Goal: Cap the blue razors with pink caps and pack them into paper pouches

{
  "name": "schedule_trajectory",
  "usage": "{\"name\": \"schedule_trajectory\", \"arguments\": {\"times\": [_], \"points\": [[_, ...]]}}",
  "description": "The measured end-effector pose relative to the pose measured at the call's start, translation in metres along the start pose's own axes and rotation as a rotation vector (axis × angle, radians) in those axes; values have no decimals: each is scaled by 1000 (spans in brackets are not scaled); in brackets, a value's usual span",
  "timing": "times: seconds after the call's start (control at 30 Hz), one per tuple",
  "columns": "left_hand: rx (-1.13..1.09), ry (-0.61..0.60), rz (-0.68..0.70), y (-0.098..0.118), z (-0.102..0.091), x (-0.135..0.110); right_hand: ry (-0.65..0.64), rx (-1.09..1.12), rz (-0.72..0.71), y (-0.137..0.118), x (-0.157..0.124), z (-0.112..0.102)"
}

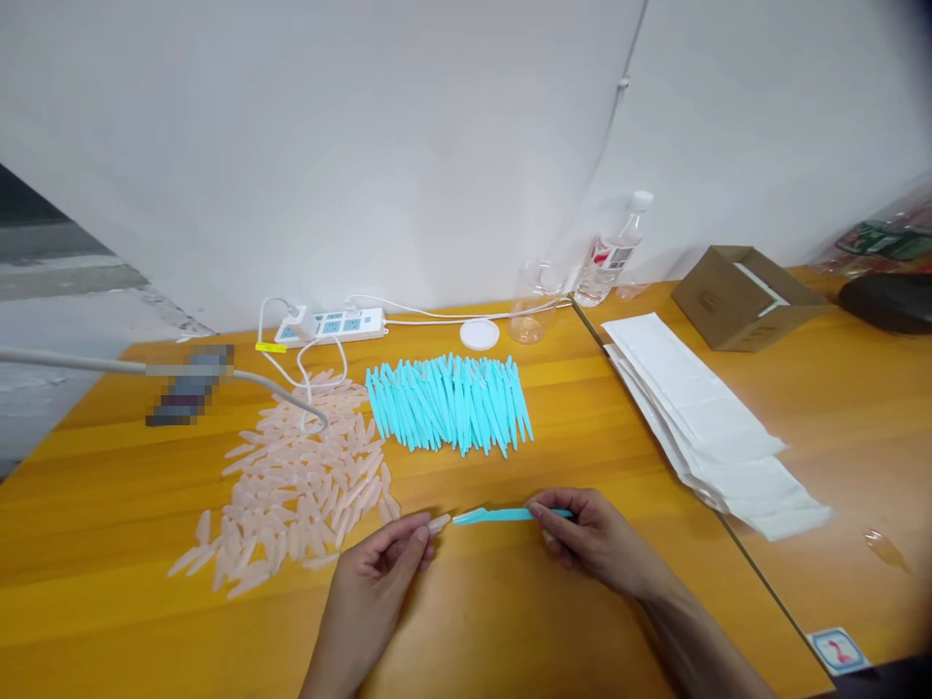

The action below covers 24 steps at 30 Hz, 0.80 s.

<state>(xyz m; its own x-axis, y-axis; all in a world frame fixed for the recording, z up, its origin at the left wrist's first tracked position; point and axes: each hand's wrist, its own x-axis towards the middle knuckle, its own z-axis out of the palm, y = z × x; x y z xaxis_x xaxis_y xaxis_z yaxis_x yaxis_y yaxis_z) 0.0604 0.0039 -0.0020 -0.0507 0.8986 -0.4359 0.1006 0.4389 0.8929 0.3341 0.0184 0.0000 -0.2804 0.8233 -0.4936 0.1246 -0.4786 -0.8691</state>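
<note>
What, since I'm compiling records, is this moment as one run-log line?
left hand: holding pale piece; right hand: holding turquoise tool; piece/tool: not joined; beyond: pale pile, turquoise pile

Capped bottle [610, 260] near cardboard box [715, 303]

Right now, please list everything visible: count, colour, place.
Caps: many, pinkish, left
Tools: many, turquoise, centre
Power strip: one, white, rear
Cables: several, whitish, scattered
Blurred item: one, dark, left
Lid: one, white, rear
Jar: one, clear, rear
Bottle: one, clear, rear
Envelopes: several, white, right
Box: one, brown, right
Sticker: one, blue, right
Unclear objects: several, mixed, right
Table: count unclear, yellowish, below
Wall: one, white, behind
Hands: two, front; left holds cap, right tool
</note>
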Motion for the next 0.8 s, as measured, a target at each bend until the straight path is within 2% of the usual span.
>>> {"name": "schedule_trajectory", "arguments": {"times": [0.2,0.33,0.43,0.53,0.6,0.67,0.73,0.8], "points": [[35,-58,47,-4,12,-3,-19,0,-13,1,-2,3],[45,-15,48,-9,5,-4,3,-6,-4,0,-4,1],[54,-26,53,-11,3,-4,0,-11,1,1,-5,1],[63,-67,62,-10,11,-4,-35,-32,-2,1,-4,4],[107,-100,91,-8,19,-5,-30,-131,-50,1,-3,5],[210,-135,184,-7,28,-5,37,-332,-179,0,0,4],[361,-140,359,-5,36,-5,131,-567,-328,0,2,0],[520,-107,561,-4,43,-3,201,-742,-418,3,4,-5]]}}
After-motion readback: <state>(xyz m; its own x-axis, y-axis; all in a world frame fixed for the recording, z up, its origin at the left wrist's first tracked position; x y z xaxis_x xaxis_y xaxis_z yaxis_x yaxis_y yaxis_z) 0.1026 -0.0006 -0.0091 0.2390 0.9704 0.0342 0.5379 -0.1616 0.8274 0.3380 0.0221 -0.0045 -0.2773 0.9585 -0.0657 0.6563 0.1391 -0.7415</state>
